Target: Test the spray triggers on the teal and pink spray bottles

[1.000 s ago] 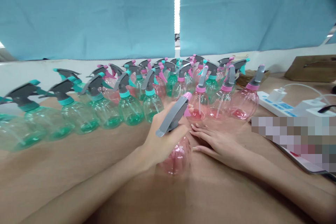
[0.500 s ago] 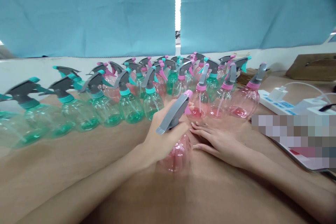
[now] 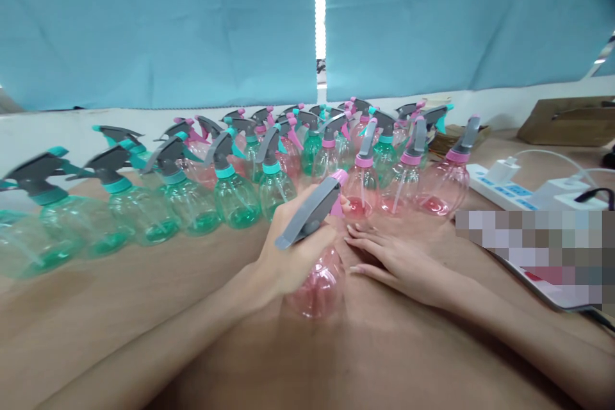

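Observation:
My left hand [image 3: 288, 250] is wrapped round the neck of a pink spray bottle [image 3: 319, 288], just under its grey trigger head with a pink nozzle. The bottle stands on the brown tabletop in front of me; its neck and part of its trigger are hidden by the fingers. My right hand [image 3: 398, 259] lies flat on the table to the right of that bottle, fingers stretched out and holding nothing. Just beyond the hands stand a pink spray bottle [image 3: 359, 186] and a green spray bottle [image 3: 277, 189].
Several green spray bottles [image 3: 196, 205] form a row at the left, with mixed pink and green ones behind. On the right are a white power strip [image 3: 500, 189] with plugs, a blurred-out device [image 3: 542, 256] and a brown cardboard piece [image 3: 562, 122]. Blue curtains [image 3: 168, 25] hang behind.
The whole view has shifted slightly to the right. My left hand keeps its hold on the pink spray bottle, and my right hand stays flat on the table.

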`<state>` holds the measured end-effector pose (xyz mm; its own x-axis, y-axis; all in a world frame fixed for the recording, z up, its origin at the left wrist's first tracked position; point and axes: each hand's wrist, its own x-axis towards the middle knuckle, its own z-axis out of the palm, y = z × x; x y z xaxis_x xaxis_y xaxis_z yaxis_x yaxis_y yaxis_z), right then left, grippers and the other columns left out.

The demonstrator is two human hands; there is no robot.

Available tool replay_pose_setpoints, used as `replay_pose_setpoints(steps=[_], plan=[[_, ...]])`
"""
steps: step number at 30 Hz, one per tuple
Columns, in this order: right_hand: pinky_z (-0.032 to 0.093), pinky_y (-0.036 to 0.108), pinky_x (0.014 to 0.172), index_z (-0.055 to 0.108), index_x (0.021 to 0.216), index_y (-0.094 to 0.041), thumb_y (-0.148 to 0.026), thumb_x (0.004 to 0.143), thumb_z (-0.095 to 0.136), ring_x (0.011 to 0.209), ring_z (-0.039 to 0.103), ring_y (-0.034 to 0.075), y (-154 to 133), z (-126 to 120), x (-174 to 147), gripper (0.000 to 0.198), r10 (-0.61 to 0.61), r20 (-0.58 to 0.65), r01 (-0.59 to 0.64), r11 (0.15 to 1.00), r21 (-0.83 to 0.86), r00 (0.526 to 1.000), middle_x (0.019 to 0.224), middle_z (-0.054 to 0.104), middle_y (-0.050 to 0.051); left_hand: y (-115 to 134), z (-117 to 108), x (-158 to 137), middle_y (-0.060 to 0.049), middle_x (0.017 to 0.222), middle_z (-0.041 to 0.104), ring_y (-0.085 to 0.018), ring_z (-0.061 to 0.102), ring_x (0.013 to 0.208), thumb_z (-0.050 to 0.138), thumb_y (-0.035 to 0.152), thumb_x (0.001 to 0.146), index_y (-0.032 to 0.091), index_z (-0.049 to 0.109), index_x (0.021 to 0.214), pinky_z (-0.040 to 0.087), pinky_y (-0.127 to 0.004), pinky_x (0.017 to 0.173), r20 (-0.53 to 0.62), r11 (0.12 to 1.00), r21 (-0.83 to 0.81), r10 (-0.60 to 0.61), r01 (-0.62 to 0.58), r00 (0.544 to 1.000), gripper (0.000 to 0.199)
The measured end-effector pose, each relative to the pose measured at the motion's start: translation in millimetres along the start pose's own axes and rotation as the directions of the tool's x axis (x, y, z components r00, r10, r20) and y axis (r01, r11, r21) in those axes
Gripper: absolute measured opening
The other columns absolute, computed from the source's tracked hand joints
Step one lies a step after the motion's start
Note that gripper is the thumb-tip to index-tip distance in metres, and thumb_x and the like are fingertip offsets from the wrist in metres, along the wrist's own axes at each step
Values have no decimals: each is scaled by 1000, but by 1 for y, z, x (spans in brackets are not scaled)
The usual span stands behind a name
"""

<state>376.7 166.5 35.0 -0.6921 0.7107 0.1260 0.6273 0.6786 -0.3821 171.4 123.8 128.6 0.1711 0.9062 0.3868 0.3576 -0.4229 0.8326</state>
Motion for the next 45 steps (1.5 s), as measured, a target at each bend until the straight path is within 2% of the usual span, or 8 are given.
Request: replay_pose_setpoints(steps=[4, 13, 18, 22, 28, 33, 41, 45], plan=[[33, 49, 109, 46, 138, -19, -59, 91, 40, 135, 36, 29, -1, -1, 0, 63, -14, -11, 14, 1000, 10, 1000, 143, 45, 11, 4, -1, 1, 5, 60, 37, -12, 33, 52, 45, 15, 66, 23, 31, 63, 27, -29, 51, -9, 999, 24, 29, -29, 1000, 17], [34, 50, 108, 45, 139, -20, -60, 90, 41, 135, 37, 29, -1, -1, -1, 63, -11, -12, 11, 1000, 18, 1000, 144, 45, 11, 6, -2, 2, 4, 61, 37, -13, 31, 52, 44, 12, 66, 22, 39, 62, 30, -29, 52, -8, 996, 14, 92, -92, 996, 12], [33, 49, 109, 45, 139, -19, -60, 91, 39, 135, 35, 28, -1, -2, 0, 63, -13, -4, 13, 1000, 5, 1000, 144, 44, 10, 5, -2, 2, 5, 60, 36, -12, 30, 51, 44, 13, 67, 22, 41, 64, 29, -28, 52, -1, 997, 9, 81, -81, 997, 11], [33, 49, 109, 46, 138, -19, -60, 91, 39, 136, 35, 29, 0, -1, 0, 63, -12, -6, 12, 1000, 2, 1000, 145, 44, 10, -1, 0, -1, 6, 59, 34, -12, 34, 51, 45, 14, 67, 23, 40, 68, 28, -28, 51, -38, 999, 8, 37, -37, 999, 11], [33, 50, 108, 46, 138, -19, -60, 90, 40, 135, 36, 29, 0, -1, -1, 63, -5, -11, 5, 1000, 6, 1000, 145, 43, 11, -8, 5, -4, 5, 62, 43, -13, 42, 56, 44, 13, 69, 25, 48, 80, 34, -28, 54, -109, 995, 101, 31, -20, 994, 16], [34, 51, 108, 47, 137, -19, -61, 90, 41, 134, 37, 30, 0, -1, 0, 63, -11, -16, 11, 1000, 21, 1000, 144, 44, 12, -11, 6, -6, 3, 64, 51, -16, 48, 59, 48, 18, 72, 24, 55, 79, 37, -29, 54, -157, 990, 127, -33, 54, 987, 11], [34, 52, 106, 47, 136, -15, -63, 86, 45, 133, 37, 33, -7, -4, -1, 70, -34, -9, 34, 999, -8, 999, 142, 46, 17, -9, 5, -5, 3, 64, 46, -15, 46, 59, 45, 14, 69, 23, 47, 69, 35, -29, 56, -163, 989, 142, -5, 29, 987, 9], [39, 50, 101, 49, 133, -20, -64, 82, 53, 127, 44, 33, -15, -5, -1, 67, -28, -72, 33, 996, 78, 997, 137, 51, 14, -6, 5, -5, 4, 64, 45, -15, 44, 60, 45, 13, 70, 24, 46, 68, 35, -29, 56, -158, 993, 116, 25, -7, 987, 11]])
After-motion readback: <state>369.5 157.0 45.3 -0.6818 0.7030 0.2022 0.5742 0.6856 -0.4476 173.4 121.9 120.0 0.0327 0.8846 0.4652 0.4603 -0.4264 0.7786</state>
